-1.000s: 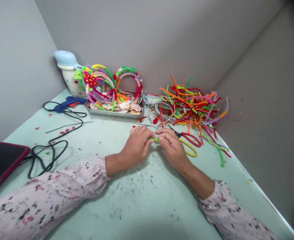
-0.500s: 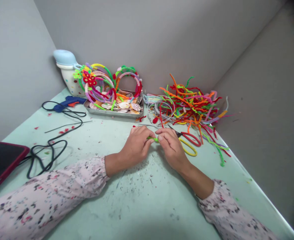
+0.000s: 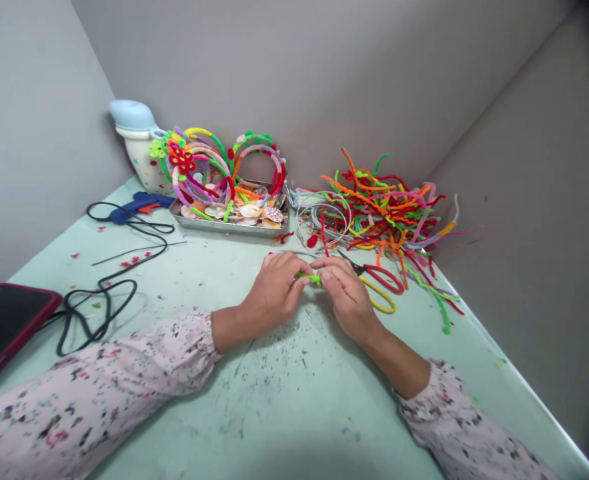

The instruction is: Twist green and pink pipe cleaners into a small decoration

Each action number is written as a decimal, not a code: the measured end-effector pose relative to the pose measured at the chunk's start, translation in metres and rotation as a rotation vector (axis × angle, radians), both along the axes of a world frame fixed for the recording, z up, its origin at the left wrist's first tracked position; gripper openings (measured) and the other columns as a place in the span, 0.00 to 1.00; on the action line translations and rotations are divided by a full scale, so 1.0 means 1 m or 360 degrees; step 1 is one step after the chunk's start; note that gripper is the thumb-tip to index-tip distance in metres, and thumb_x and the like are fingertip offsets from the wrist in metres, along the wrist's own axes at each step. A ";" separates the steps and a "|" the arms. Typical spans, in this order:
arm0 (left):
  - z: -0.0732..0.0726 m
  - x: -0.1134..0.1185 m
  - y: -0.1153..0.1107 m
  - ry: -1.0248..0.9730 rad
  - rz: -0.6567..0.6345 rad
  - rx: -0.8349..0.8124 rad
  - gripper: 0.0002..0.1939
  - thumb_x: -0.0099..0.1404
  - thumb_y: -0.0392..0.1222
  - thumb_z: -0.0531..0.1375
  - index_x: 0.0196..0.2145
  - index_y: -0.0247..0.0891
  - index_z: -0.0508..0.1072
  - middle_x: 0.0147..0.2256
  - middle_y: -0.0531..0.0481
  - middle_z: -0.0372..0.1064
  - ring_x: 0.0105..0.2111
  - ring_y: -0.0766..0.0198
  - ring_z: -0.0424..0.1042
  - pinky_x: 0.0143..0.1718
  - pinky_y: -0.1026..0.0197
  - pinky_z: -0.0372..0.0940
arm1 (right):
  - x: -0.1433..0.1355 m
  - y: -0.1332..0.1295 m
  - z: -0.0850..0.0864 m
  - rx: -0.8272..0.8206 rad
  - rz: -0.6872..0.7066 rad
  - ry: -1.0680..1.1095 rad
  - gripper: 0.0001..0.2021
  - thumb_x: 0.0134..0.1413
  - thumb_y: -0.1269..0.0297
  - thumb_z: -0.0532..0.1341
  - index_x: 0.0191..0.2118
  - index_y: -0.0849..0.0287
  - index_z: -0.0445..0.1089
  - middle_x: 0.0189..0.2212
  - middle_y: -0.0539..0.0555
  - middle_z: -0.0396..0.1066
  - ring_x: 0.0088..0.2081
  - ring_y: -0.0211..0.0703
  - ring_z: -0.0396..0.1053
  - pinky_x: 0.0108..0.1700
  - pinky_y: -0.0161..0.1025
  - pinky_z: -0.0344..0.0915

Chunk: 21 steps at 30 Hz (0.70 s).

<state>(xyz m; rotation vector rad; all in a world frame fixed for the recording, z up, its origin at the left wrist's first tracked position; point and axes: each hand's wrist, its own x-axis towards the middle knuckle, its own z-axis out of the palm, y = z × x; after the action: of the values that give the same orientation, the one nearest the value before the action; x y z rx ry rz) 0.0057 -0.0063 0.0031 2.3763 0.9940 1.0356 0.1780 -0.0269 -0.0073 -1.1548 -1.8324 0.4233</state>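
Between my hands is a short piece of bright green pipe cleaner (image 3: 315, 279), mostly covered by fingers. My left hand (image 3: 277, 288) pinches its left end between thumb and fingers. On the other end, the thumb and fingertips of my right hand (image 3: 347, 293) are closed. Just right of my right hand lie scissors (image 3: 385, 279) with one red and one yellow handle, their blades pointing away to the left. A thin grey wire end (image 3: 299, 253) shows behind my fingertips; I cannot tell whether it touches them.
At the back, a metal tray (image 3: 229, 229) holds shells and fuzzy headbands (image 3: 201, 163). Right of it are bare wire hoops (image 3: 344, 207) and a heap of pipe cleaners (image 3: 384, 207). A blue glue gun (image 3: 137, 207), black cord (image 3: 107, 300), phone (image 3: 9, 327) and lidded cup (image 3: 141, 157) stand left.
My right thumb has shifted slightly, and a little more of the green pipe cleaner shows between my hands. Everything else looks the same apart from a small camera shift.
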 end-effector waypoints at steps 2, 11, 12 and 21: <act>0.001 -0.001 0.000 -0.0052 0.0019 -0.0035 0.05 0.67 0.37 0.51 0.36 0.38 0.66 0.36 0.49 0.67 0.40 0.60 0.65 0.46 0.55 0.57 | 0.000 -0.001 0.002 0.0052 -0.0016 -0.0046 0.08 0.62 0.64 0.52 0.36 0.54 0.67 0.43 0.54 0.69 0.48 0.47 0.63 0.53 0.50 0.58; 0.001 -0.001 0.000 -0.0157 0.0033 -0.0092 0.04 0.67 0.37 0.52 0.35 0.38 0.66 0.36 0.51 0.67 0.39 0.62 0.65 0.46 0.56 0.56 | -0.002 0.000 -0.002 0.0401 -0.0107 -0.0271 0.10 0.54 0.71 0.60 0.42 0.53 0.65 0.41 0.55 0.70 0.46 0.48 0.65 0.49 0.50 0.62; 0.001 -0.001 0.000 -0.0155 0.0033 -0.0091 0.04 0.67 0.37 0.52 0.35 0.38 0.66 0.36 0.51 0.67 0.39 0.62 0.65 0.46 0.56 0.56 | -0.001 0.000 -0.002 0.0414 -0.0117 -0.0282 0.09 0.54 0.70 0.60 0.41 0.53 0.65 0.40 0.54 0.70 0.45 0.48 0.65 0.49 0.50 0.62; 0.000 -0.001 0.000 -0.0137 0.0065 -0.0080 0.04 0.67 0.37 0.52 0.35 0.38 0.66 0.35 0.50 0.67 0.39 0.61 0.65 0.46 0.56 0.57 | 0.000 0.002 -0.002 0.0446 -0.0162 -0.0285 0.06 0.55 0.68 0.61 0.40 0.54 0.67 0.38 0.53 0.71 0.43 0.47 0.66 0.46 0.47 0.64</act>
<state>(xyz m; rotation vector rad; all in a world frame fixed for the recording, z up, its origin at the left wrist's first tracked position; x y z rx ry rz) 0.0042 -0.0061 0.0033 2.2601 1.0292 1.1051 0.1784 -0.0250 -0.0098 -1.1122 -1.9038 0.0017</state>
